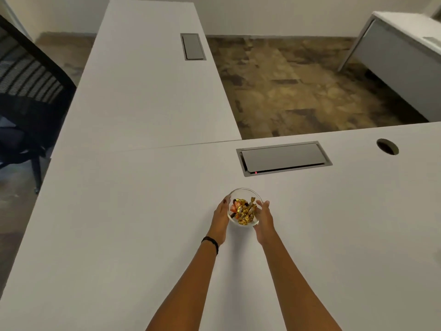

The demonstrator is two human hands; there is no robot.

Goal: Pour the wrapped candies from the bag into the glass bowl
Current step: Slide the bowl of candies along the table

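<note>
A small clear glass bowl [243, 193] stands on the white desk, a little right of centre. Inside it lie several wrapped candies [245, 212], mostly gold foil with one orange wrapper on the left. My left hand [220, 218] cups the bowl's left side, thumb on the rim. My right hand [265, 219] cups its right side, fingers curled around the glass. Both forearms reach in from the bottom edge; a dark band circles the left wrist. No bag is in view.
The white L-shaped desk [119, 235] carries a grey cable hatch [284, 157] just behind the bowl, a round grommet hole [387, 146] at far right, and a second hatch [192, 46] on the far wing. A black mesh chair [26, 96] stands at left.
</note>
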